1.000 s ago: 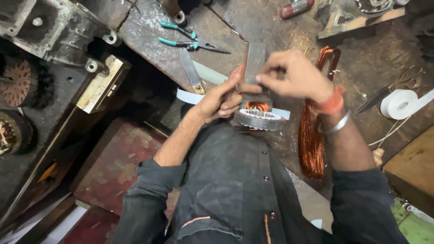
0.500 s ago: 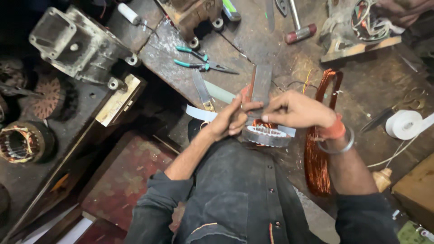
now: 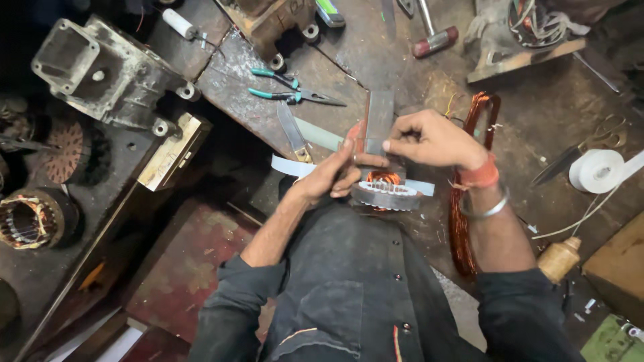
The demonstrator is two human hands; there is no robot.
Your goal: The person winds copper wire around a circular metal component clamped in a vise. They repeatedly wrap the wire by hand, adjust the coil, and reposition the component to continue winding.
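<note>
Copper windings glow orange inside the slotted metal stator (image 3: 386,194), which sits at the bench edge just in front of the person's chest, touched by both hands. Left hand (image 3: 335,175) is curled against the stator's left side, fingers closed on the lower end of a flat grey metal strip (image 3: 380,119). Right hand (image 3: 436,139) pinches the same strip higher up, from the stator's right. That strip's long axis runs straight away from the body, rising from the stator's top; both hands are equally near.

Beyond the stator lie teal-handled pliers (image 3: 288,94) and a red-ended hammer (image 3: 433,37). Right of it hangs a long loop of copper wire (image 3: 466,201), then a white tape roll (image 3: 597,171) and a small brass-coloured spool (image 3: 558,258). Far left of the stator: a grey cast housing (image 3: 100,70) and another wound stator (image 3: 27,221). No legible labels show.
</note>
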